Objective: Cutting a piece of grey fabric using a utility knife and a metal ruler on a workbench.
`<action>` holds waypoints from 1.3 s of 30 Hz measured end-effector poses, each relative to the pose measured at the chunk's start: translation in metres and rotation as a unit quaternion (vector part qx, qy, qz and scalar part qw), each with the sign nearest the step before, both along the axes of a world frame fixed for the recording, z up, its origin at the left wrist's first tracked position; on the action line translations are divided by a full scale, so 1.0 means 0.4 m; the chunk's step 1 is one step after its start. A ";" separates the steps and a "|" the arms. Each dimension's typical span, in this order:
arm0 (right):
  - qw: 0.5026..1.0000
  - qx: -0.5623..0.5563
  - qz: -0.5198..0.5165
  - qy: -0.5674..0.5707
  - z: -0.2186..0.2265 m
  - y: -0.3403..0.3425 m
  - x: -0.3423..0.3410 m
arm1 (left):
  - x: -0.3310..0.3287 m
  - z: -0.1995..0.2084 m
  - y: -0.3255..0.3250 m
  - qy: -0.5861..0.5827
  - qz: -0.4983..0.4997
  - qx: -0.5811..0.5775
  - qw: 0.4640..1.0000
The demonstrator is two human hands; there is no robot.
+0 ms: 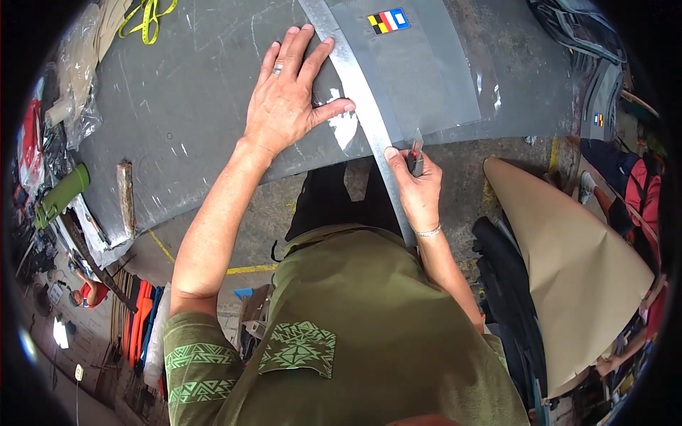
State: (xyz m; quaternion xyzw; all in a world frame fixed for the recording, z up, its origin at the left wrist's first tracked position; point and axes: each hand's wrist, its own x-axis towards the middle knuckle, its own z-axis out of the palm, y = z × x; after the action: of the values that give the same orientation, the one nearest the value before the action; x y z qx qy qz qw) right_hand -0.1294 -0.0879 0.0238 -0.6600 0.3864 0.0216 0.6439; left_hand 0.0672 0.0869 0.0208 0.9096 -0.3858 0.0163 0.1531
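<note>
Here, the left hand point(284, 106) spreads on a dark table point(192, 85), gripping nothing, beside a long silvery ruler point(356, 89); the right hand point(418, 190) grasps a knife point(415, 165), blade bare, near a smooth grey tabletop sheet point(430, 78) bearing a multicoloured patch point(388, 21).

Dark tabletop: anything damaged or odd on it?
Yes: a ragged white patch beside the metal straightedge, partly covered by the left hand's thumb. It breaks up the dark tabletop, possibly worn coating.

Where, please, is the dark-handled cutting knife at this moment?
In the head view, right of centre, the dark-handled cutting knife is in the person's right hand, just right of the long, silver metal straightedge.
</note>
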 end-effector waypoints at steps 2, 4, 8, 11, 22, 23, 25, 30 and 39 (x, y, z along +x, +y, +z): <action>1.000 -0.013 0.008 0.001 -0.002 -0.003 -0.003 | 0.000 0.001 -0.001 0.001 -0.001 -0.002 1.000; 1.000 -0.012 0.005 -0.003 0.000 -0.001 -0.001 | 0.000 0.000 -0.001 0.001 -0.001 -0.003 1.000; 1.000 -0.017 0.007 -0.005 0.004 -0.001 0.001 | -0.001 -0.003 0.000 0.000 -0.001 -0.004 1.000; 1.000 -0.014 0.008 0.001 0.006 -0.002 0.002 | -0.001 -0.005 0.000 -0.001 -0.001 -0.004 1.000; 1.000 -0.016 0.000 0.008 0.009 0.004 0.010 | 0.003 -0.011 0.006 -0.006 -0.003 -0.011 1.000; 1.000 -0.028 0.006 0.008 0.009 0.003 0.011 | 0.005 -0.012 0.006 -0.008 -0.001 -0.007 1.000; 0.999 -0.032 0.003 0.007 0.006 0.002 0.012 | 0.005 -0.014 0.004 -0.013 -0.002 -0.008 1.000; 0.999 -0.043 0.019 0.007 -0.035 -0.014 -0.004 | -0.006 0.004 -0.024 -0.071 0.016 0.024 0.997; 0.999 0.000 0.042 0.009 -0.044 -0.036 0.012 | 0.001 0.035 -0.050 -0.003 0.021 0.063 0.998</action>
State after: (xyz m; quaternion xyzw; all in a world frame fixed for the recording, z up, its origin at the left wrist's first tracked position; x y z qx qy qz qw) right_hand -0.1244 -0.1022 0.0062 -0.6756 0.3639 0.0545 0.6389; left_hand 0.0674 0.0668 0.0347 0.9252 -0.3676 -0.0022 0.0939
